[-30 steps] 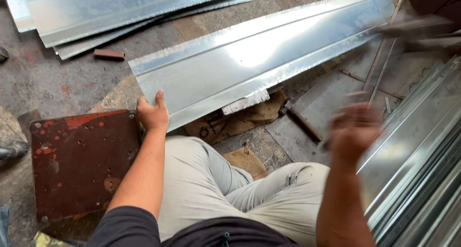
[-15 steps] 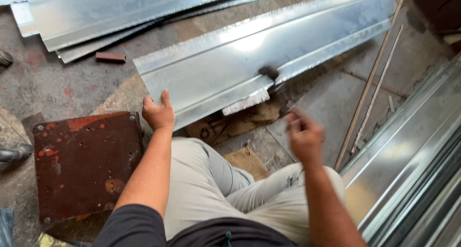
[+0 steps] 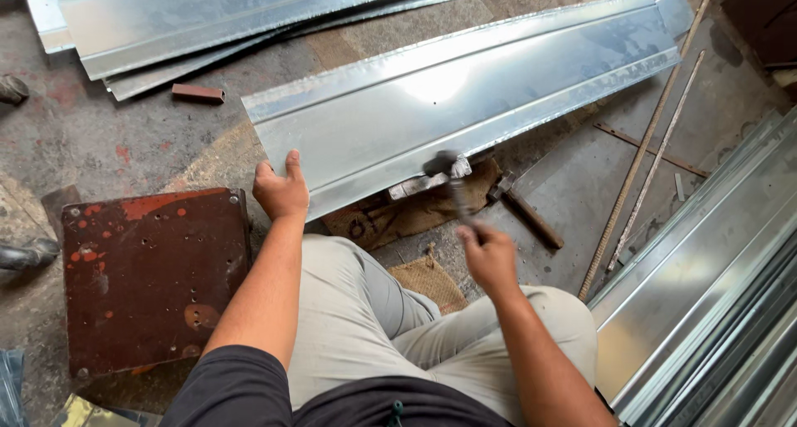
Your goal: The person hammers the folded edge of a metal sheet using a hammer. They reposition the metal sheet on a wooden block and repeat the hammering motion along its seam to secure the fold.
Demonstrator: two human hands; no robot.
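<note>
A long shiny metal sheet (image 3: pixel 465 87) with folded edges lies across the floor in front of my knees. My left hand (image 3: pixel 281 190) presses flat on its near left corner. My right hand (image 3: pixel 488 255) is shut on the handle of a hammer (image 3: pixel 448 178). The blurred hammer head sits at the sheet's near edge, just above a small metal bar (image 3: pixel 415 184) under that edge. I sit with my legs in light trousers under both arms.
A rusty red-brown steel plate (image 3: pixel 149 269) lies at my left. More folded sheets are stacked at the top left (image 3: pixel 207 20) and along the right (image 3: pixel 706 294). Two thin rods (image 3: pixel 647 145) lean on the floor at right. A small brick (image 3: pixel 198 92) lies nearby.
My right hand has swung from the right side inward and down, bringing the hammer head onto the sheet's near edge. My left hand has stayed on the corner.
</note>
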